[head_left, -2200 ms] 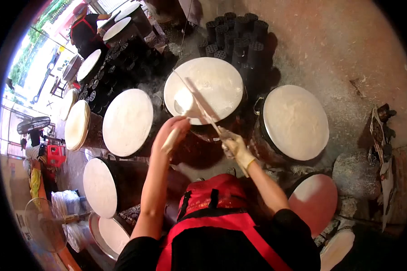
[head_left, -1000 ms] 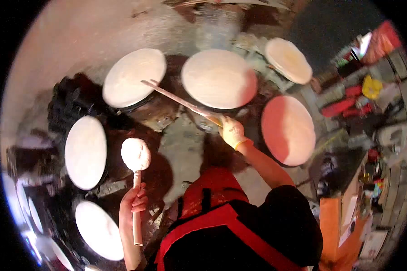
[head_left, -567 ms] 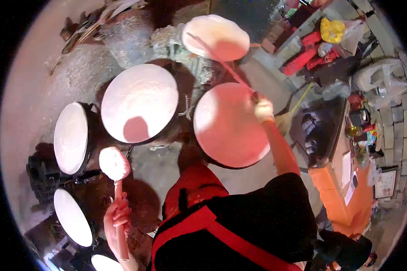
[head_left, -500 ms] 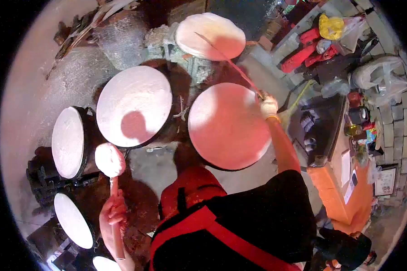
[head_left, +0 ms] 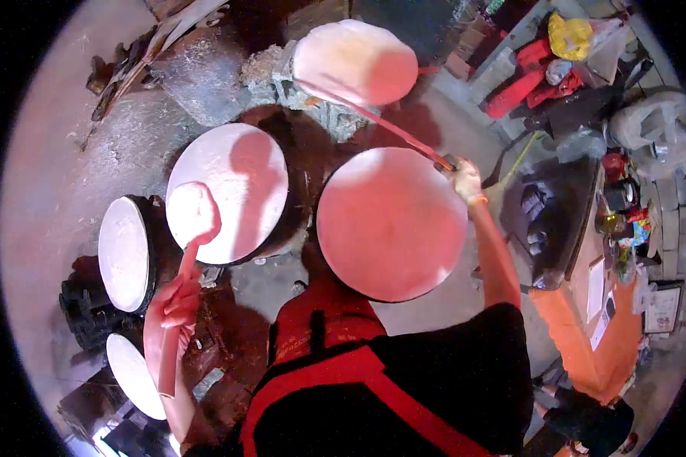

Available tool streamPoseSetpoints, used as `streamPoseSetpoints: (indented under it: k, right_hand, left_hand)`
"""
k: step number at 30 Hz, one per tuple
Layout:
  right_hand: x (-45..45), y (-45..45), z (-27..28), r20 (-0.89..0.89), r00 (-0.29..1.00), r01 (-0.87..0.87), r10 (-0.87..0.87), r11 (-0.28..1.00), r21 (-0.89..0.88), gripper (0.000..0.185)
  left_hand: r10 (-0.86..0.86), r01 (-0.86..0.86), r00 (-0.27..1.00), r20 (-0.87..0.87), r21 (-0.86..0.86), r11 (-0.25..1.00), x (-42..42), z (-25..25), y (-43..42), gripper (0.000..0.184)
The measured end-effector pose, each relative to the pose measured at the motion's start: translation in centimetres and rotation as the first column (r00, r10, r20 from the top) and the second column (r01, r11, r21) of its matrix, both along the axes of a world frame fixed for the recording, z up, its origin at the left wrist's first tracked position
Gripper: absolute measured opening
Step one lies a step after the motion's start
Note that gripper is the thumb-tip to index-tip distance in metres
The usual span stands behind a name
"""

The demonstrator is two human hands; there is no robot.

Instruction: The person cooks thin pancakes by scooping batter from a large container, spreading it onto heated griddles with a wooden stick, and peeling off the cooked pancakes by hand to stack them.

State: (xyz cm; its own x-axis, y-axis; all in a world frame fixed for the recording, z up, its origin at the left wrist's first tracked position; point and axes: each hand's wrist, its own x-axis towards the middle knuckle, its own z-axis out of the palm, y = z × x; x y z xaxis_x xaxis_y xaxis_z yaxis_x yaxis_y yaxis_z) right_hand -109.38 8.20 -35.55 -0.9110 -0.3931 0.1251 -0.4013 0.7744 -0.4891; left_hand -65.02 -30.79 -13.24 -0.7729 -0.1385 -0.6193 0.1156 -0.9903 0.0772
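Note:
My left hand [head_left: 174, 308] is closed around the wooden handle of a mallet-shaped tool with a rounded, white-coated head [head_left: 193, 212]. That head hangs over the lower left edge of a round white-topped griddle-like disc [head_left: 213, 164]; whether it touches cannot be told. My right hand [head_left: 463, 179] grips one end of a long, thin flat stick [head_left: 392, 131]. It is beside the right rim of the nearest large round disc [head_left: 389, 228], which looks reddish in the light. The stick reaches left to the lower left edge of a farther, yellowish-white disc [head_left: 351, 57].
More white discs, one at left [head_left: 123, 255] and one lower left [head_left: 135, 373], stand on dark bases. To the right are a dark tray [head_left: 549, 221], an orange-sided counter [head_left: 587, 335] with jars, and a yellow bag [head_left: 569, 36]. A person [head_left: 591, 419] is at lower right.
The white-headed tool has moved up onto the edge of the left-centre disc. The stick's far tip has swung left and down, from over the far disc to its lower left edge.

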Motion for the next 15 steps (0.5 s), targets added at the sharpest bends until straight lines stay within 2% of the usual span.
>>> streamPoseSetpoints:
  k: [2,4,5,6,8,9,10,12,13,14,15]
  right_hand:
    - [0.9,-0.4,3.7,0.043,0.998,-0.036,0.036,0.999,0.006,0.026]
    - [0.5,0.2,4.4,0.194,0.981,0.014,0.021,0.985,-0.175,0.02]
    - [-0.1,0.6,3.5,0.057,0.998,0.021,-0.017,0.998,-0.065,0.037]
    - [-0.7,1.3,3.0,0.112,0.994,-0.002,0.015,0.993,-0.114,0.036]
    - [0.3,-0.3,7.5,0.209,0.972,-0.056,0.104,0.973,-0.224,0.033]
    - [0.0,-0.6,8.3,0.226,0.956,-0.113,0.187,0.946,-0.304,0.029]
    - [-1.1,-0.9,8.7,0.238,0.93,-0.173,0.28,0.905,-0.389,0.026]
    - [-4.5,-1.2,10.3,0.399,0.786,-0.057,0.472,0.698,-0.714,0.022]
    - [-6.6,-1.6,11.7,0.256,0.914,-0.152,0.315,0.851,-0.503,0.023]
    - [-8.0,-2.9,14.2,0.077,0.967,-0.209,0.241,0.931,-0.299,0.024]
    - [-9.4,-4.2,16.7,-0.12,0.978,-0.181,0.171,0.98,-0.078,0.025]
  left_hand:
    - [-0.003,0.002,1.0,0.024,0.032,0.999,-1.2,0.6,0.1,0.025]
    - [-0.03,0.03,1.0,0.007,0.065,0.997,-1.6,0.6,0.1,0.025]
    - [-0.008,0.007,0.999,0.034,0.042,0.999,-2.0,0.4,0.1,0.024]
    - [-0.019,0.017,0.999,0.046,0.053,0.998,-2.4,0.3,0.2,0.024]
    - [-0.025,0.021,0.998,0.065,0.063,0.998,-2.9,0.2,0.0,0.024]
    - [-0.053,0.091,0.981,0.187,-0.197,0.976,-2.6,-0.8,-0.3,0.024]
    - [-0.009,0.003,0.999,0.033,0.158,0.987,-3.0,-0.6,-0.4,0.023]
    - [-0.047,0.041,0.996,0.08,0.072,0.997,-3.6,-0.8,-0.8,0.023]
    - [-0.05,0.044,0.997,0.056,0.12,0.992,-4.0,-0.7,-1.0,0.023]
    - [-0.065,0.06,0.998,0.026,0.173,0.983,-4.4,-0.8,-1.2,0.023]
    - [-0.089,0.083,0.994,0.063,0.088,0.993,-4.7,-1.1,-1.7,0.023]
